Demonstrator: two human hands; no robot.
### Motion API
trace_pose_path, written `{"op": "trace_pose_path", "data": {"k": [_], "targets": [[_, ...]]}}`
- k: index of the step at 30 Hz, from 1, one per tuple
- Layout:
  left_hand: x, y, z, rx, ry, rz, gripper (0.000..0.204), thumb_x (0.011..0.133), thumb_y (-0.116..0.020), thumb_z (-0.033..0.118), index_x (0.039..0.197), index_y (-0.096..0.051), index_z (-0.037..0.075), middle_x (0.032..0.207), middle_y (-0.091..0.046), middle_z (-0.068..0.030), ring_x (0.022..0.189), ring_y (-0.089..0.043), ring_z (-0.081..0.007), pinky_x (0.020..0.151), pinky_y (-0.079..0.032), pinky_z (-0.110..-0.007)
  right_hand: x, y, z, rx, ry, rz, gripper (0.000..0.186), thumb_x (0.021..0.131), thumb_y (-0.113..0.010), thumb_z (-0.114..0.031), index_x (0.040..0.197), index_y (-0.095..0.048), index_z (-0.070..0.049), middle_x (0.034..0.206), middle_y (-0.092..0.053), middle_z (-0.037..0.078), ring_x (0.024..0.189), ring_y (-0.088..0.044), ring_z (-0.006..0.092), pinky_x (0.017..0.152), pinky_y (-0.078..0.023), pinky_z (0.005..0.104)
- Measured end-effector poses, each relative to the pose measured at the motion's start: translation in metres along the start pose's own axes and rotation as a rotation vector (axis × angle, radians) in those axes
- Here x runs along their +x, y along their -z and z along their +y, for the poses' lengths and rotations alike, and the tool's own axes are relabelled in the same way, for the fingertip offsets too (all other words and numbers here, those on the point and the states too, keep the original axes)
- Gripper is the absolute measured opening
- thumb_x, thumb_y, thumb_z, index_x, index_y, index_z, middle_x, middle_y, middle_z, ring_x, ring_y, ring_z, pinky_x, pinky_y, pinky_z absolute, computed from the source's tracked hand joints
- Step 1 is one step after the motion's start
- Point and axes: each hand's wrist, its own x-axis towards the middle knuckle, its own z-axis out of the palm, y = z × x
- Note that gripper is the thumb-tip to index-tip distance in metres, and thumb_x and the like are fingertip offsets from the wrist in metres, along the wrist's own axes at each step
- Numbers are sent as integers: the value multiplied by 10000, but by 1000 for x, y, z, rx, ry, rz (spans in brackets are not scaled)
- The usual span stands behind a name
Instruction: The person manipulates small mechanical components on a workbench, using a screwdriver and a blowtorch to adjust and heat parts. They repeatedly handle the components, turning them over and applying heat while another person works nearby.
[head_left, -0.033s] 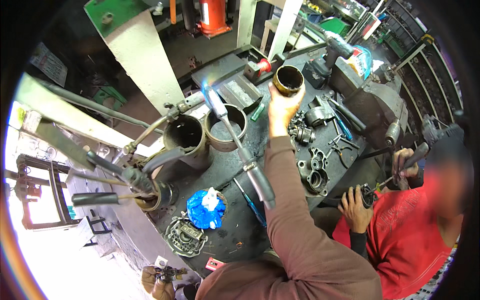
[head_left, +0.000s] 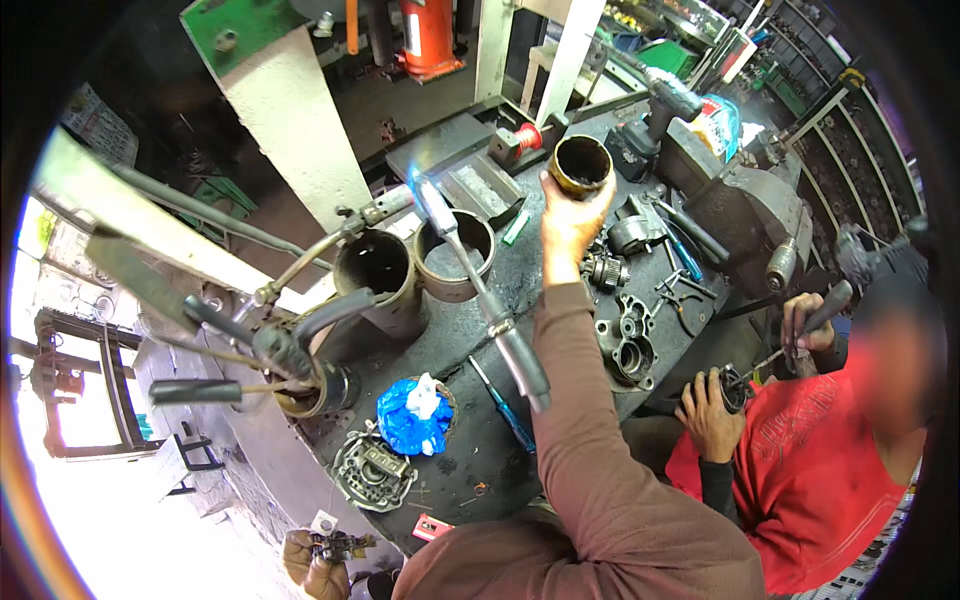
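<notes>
My right hand [head_left: 575, 218] reaches far over the bench, its fingers wrapped around a brass-coloured metal cup [head_left: 560, 180] with a dark inside. The cup is held up, its mouth turned partly toward me. At the lower left edge, my left hand [head_left: 318, 572] is closed around a small dark metal part [head_left: 340, 546]; its forearm is hidden. Between my right arm and the pots lies a long metal torch-like tool [head_left: 515, 355], a bluish glow at its tip. What supports it is hidden. Behind it stands a wide metal ring [head_left: 455, 285] beside a tall metal cylinder [head_left: 400, 305].
A pot of tools [head_left: 335, 385], a blue plastic bag [head_left: 405, 425], a cast metal housing [head_left: 372, 472] and a screwdriver [head_left: 510, 415] crowd the left bench. Right of my arm are metal castings [head_left: 625, 345], pliers [head_left: 685, 305], a cordless drill [head_left: 665, 105] and a co-worker in red [head_left: 790, 470] handling a part.
The view has shifted slightly. The cup in my right hand sits a little lower in the picture; my grip is the same. The co-worker's tool has moved slightly at the part.
</notes>
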Motion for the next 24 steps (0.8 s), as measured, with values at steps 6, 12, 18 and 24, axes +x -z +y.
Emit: {"op": "trace_pose_path", "data": {"k": [6, 12, 18, 24], "targets": [[-5, -11, 20, -51, -69, -163, 461, 797, -912, 202, 1034, -538, 71, 1001, -662, -85, 871, -681, -212, 765, -600, -364, 4, 77, -151, 298, 69, -299, 889, 771, -891, 59, 1518, -422, -50, 1364, -645, 121, 1230, -676, 226, 1027, -587, 378], [-18, -14, 35, -4, -110, -287, 478, 718, -950, 208, 952, -556, 72, 928, -647, -93, 806, -662, -215, 717, -575, -342, -14, 168, -288, -89, 364, -584, 761, 715, -976, -106, 1367, -604, 17, 1246, -740, 139, 1137, -734, 226, 968, -596, 373], [-26, 20, 50, -95, -95, -349, 482, 735, -973, 173, 927, -543, 72, 881, -642, -98, 700, -670, -217, 628, -570, -360, -96, 219, -326, -141, 382, -922, 901, 656, -1014, -294, 1368, -587, 57, 1255, -735, 161, 1165, -725, 258, 1042, -552, 387], [-20, 62, 49, -308, -26, -376, 469, 777, -870, 155, 1056, -502, 73, 1005, -573, -97, 643, -592, -193, 562, -462, -372, -212, 243, -251, -217, 46, -1063, 765, 673, -995, -230, 1307, -622, -18, 1201, -724, 172, 1104, -731, 365, 935, -584, 419]]}}
